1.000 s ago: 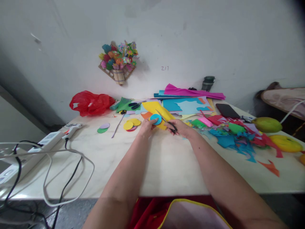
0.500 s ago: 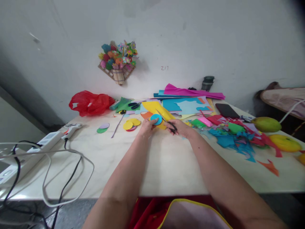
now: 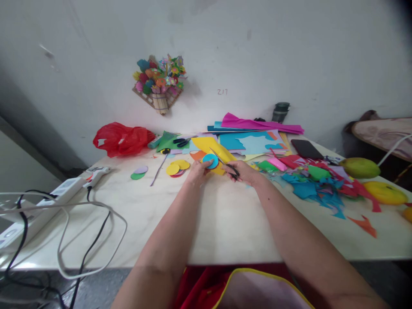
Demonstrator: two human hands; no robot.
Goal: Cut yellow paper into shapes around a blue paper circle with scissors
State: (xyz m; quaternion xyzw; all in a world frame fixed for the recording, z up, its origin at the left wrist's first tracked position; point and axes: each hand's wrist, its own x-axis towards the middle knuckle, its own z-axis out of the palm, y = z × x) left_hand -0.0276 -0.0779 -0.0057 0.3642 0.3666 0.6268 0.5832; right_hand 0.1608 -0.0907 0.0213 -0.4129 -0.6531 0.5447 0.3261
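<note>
My left hand [image 3: 200,171] pinches a blue paper circle [image 3: 210,160] together with a yellow sheet [image 3: 206,145] that lies behind it, its thumb pressed on the circle's face. My right hand [image 3: 242,172] is closed round the dark handles of a pair of scissors [image 3: 232,170], whose blades point up and left beside the blue circle. The yellow sheet runs up behind both hands, with a rolled or folded right part. Left of my left hand lie several yellow circles [image 3: 177,166] over a reddish one. Farther left, a purple circle [image 3: 141,170] overlaps a green circle [image 3: 137,176].
A red plastic bag [image 3: 120,139], a second pair of scissors [image 3: 182,141] and coloured sheets [image 3: 254,140] lie along the back. Paper scraps [image 3: 317,184] and mangoes [image 3: 360,168] are at the right, by a black phone-like slab [image 3: 306,149]. Cables and a power strip [image 3: 41,210] occupy the left.
Almost nothing differs. The blue circle and my left thumb have shifted very slightly; the scissors stay in place in my right hand.
</note>
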